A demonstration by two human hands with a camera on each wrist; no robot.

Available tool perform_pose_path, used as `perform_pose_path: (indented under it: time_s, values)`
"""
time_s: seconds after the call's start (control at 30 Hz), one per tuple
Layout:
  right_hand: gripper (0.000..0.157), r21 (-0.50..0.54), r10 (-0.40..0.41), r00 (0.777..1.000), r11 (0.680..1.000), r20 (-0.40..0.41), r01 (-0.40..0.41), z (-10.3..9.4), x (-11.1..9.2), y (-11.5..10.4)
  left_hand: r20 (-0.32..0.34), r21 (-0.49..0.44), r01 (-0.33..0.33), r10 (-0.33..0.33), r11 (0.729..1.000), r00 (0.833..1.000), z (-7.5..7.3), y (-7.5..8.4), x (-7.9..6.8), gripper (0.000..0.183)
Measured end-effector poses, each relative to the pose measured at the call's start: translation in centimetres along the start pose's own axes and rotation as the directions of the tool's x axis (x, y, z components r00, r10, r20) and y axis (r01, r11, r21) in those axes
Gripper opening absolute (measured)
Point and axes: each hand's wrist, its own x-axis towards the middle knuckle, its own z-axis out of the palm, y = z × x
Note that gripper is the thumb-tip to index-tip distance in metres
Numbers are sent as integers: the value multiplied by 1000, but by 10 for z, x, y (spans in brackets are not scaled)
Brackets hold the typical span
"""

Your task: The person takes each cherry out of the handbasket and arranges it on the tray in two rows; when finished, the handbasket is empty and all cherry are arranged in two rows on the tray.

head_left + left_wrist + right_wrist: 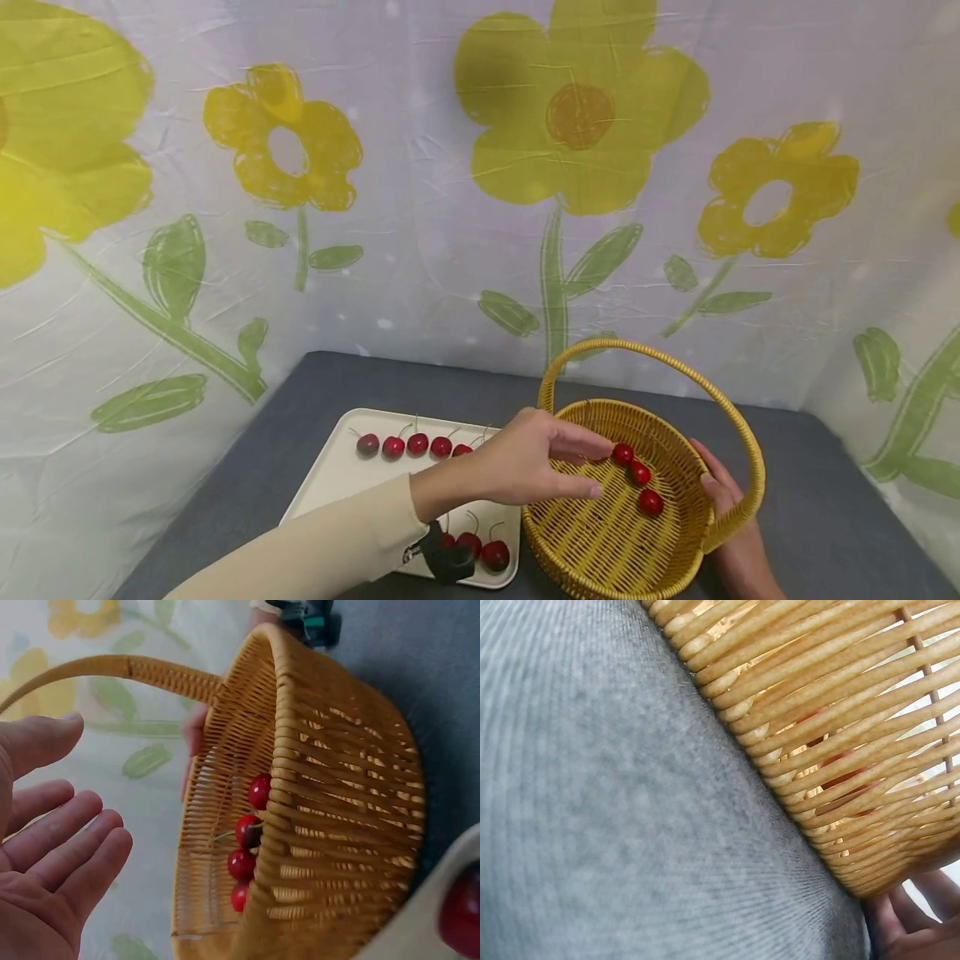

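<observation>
My left hand (517,462) is over the left side of a yellow wicker basket (551,554), its fingers extended and nothing in its grasp. Seen from the left wrist, the same hand (56,847) has its palm showing and fingers spread from the thumb. Several red cherries (241,865) lie inside the basket, near its far right part in the head view. My right hand (723,500) rests against the outside of the basket at the right, its fingers along the wall beside the handle's base. In the right wrist view, fingers (922,907) reach along the wicker side.
Left of the basket, a cream tray (330,487) carries a row of cherries (417,444) at the back and more cherries (495,556) at the front, partly behind my left arm. The tall handle (660,354) arches over the basket. Grey cloth (247,500) covers the table, before a flower-printed curtain (420,250).
</observation>
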Motion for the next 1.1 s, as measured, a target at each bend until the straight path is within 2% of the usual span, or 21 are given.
perform_pose_path:
  time_s: [0.13, 0.33, 0.47, 0.63, 0.7, 0.9, 1.0, 1.1]
  values:
    - [67, -13, -4, 1000, 1000, 1, 4, 1, -1, -1, 48, 113, 11, -16, 993, 999, 11, 5, 26, 46]
    - [67, -30, 0, 1000, 1000, 2, 0, 1, -1, -4, 109, 293, -22, -11, 956, 994, 31, 13, 62, 46]
    - [65, -23, -1, 1000, 1000, 10, 1, 0, -1, -4, 144, 367, -23, -32, 930, 989, 41, 10, 80, 43]
    - [64, -43, -16, 1000, 999, 14, 17, 0, -1, -4, 188, 462, 16, -116, 887, 975, 54, -1, 95, 37]
    - [64, -23, 0, 1000, 1000, 10, 0, 0, -2, -5, 202, 487, 33, -149, 873, 968, 59, -6, 100, 33]
    - [60, 5, 2, 1000, 1000, 11, -2, -2, -3, -4, 169, 614, 73, -221, 786, 961, 79, -7, 112, 19]
    - [60, -60, -11, 1000, 998, -18, 10, -4, -6, -1, 148, 656, 88, -242, 749, 959, 87, -6, 117, 6]
    - [58, -79, -9, 999, 997, -46, 5, -5, -7, 0, 159, 687, 55, -224, 724, 961, 93, -7, 120, 17]
